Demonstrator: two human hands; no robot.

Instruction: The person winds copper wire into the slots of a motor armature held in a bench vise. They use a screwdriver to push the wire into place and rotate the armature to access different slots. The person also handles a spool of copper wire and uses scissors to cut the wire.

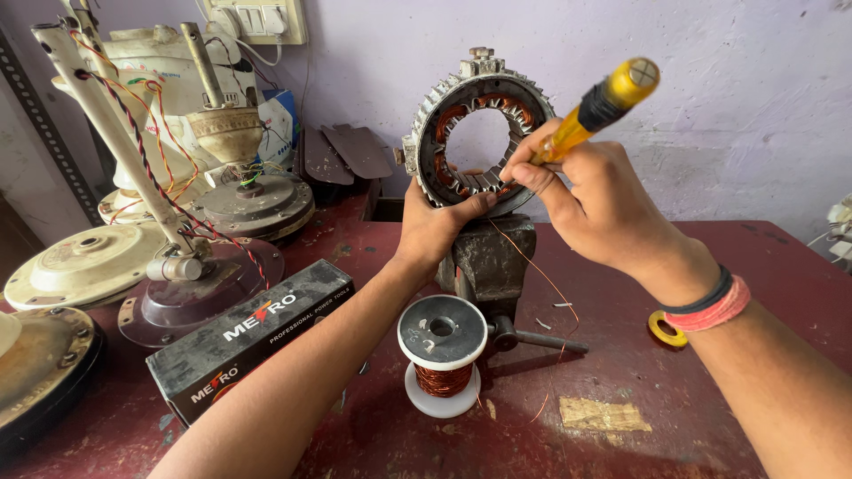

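While the left hand (437,223) steadies the stator (475,133) (vise-held), the right hand (593,202) probes it.

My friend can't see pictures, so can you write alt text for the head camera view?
A person's left hand steadies a ring-shaped motor stator clamped in a bench vise, while the right hand pokes a yellow-handled screwdriver into it. A copper wire spool stands on the red workbench.

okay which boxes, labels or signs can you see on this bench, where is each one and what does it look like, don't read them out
Tool box: lies on the red bench left of the left hand, a long black carton with white and red print.
Carton: at the back beside the fan motors, blue and white, mostly hidden.
Tape patch: stuck to the bench front right, tan, rectangular, no print visible.
No screens or signs in view.
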